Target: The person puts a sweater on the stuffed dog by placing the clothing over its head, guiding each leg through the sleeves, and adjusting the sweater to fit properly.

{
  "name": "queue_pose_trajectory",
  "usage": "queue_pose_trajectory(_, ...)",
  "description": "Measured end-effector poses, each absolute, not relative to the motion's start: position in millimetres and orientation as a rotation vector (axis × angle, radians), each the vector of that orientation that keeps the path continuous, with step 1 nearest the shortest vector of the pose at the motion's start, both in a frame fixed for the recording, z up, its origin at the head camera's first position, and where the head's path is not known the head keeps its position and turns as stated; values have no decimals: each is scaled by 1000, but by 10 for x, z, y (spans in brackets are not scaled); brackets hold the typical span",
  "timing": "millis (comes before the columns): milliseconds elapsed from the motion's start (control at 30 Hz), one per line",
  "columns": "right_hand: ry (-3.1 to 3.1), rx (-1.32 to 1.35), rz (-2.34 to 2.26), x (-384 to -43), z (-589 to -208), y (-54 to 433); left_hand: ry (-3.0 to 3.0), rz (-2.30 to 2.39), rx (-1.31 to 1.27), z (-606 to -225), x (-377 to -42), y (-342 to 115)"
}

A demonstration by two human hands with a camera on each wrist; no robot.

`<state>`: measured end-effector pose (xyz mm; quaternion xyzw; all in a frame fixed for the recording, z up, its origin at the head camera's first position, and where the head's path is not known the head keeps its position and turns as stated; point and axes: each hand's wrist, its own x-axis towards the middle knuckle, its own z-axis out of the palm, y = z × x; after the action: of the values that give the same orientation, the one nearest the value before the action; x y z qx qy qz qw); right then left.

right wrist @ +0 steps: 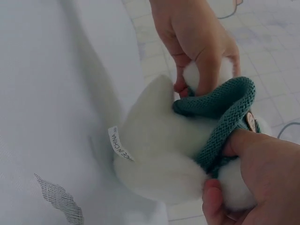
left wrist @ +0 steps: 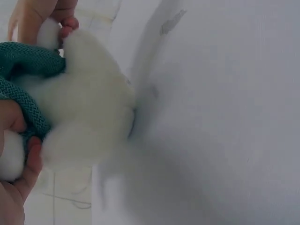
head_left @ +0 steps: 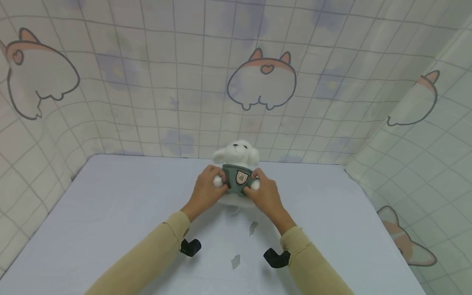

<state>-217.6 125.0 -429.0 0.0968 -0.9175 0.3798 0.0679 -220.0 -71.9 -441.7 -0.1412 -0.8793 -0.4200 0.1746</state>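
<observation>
A white plush dog wears a green knitted sweater with a shield-shaped badge on its chest. It faces up towards the head camera at the far side of the table. My left hand pinches the sweater by one front paw; my right hand pinches it by the other. In the right wrist view, the sweater's hem gapes away from the belly, and a white label sticks out of the toy's bottom. Thumb and fingers of my left hand surround a round paw.
The toy is over a white table with two grey patches in front of it. Behind and beside the table hangs a checked curtain printed with cartoon corgis. Black wrist mounts jut inward below both sleeves.
</observation>
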Motion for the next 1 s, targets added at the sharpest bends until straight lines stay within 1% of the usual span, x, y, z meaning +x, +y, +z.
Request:
queue_pose_trajectory(300,-2725,376,940,-2158,-4240,1283,-2497,-848,-613,-4349,-2176,-831)
queue_pose_trajectory(467,-2688,416,866,-2144,-4205,1283,-2455,-753,-688,-4308,-2161,-868)
queue_pose_trajectory(600,-2688,431,903,-2135,-4184,1286,-2465,-799,-675,-4298,-2142,-865)
queue_pose_trajectory(833,-2733,448,946,-2163,-4244,1266,-2587,-998,-555,-4388,-2168,-809)
queue_pose_trajectory(1000,-2740,448,972,-2163,-4263,1228,-2583,-908,-511,-4444,-2198,-808)
